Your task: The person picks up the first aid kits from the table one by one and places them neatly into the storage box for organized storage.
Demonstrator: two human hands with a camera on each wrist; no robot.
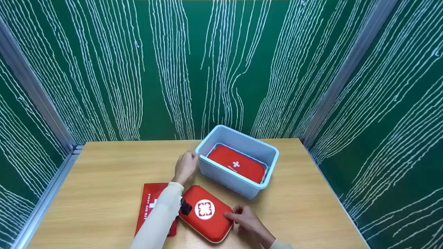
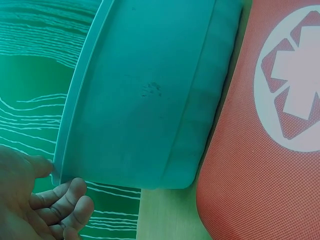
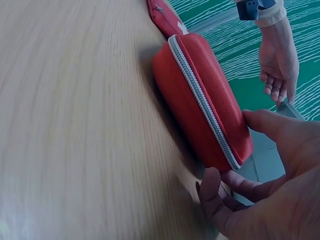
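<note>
A light blue bin [image 1: 226,178] stands at the back of the table. My left hand [image 1: 185,167] pinches its left corner rim between thumb and fingers, as the left wrist view also shows. Inside the bin lies a red first aid case [image 1: 221,157] with a white cross. In front of the bin sits a red zippered first aid case [image 1: 207,216] with a round white emblem. My right hand [image 1: 247,221] grips that case's right end, thumb on top and fingers at the side. In the right wrist view the silver zipper [image 3: 200,95] runs along the case's side.
A flat red first aid kit pouch [image 1: 148,193] lies to the left of the zippered case, partly covered by my left sleeve [image 1: 157,214]. The wooden table [image 1: 110,180] is bounded by green walls [image 1: 242,103] with white wavy lines at the back and sides.
</note>
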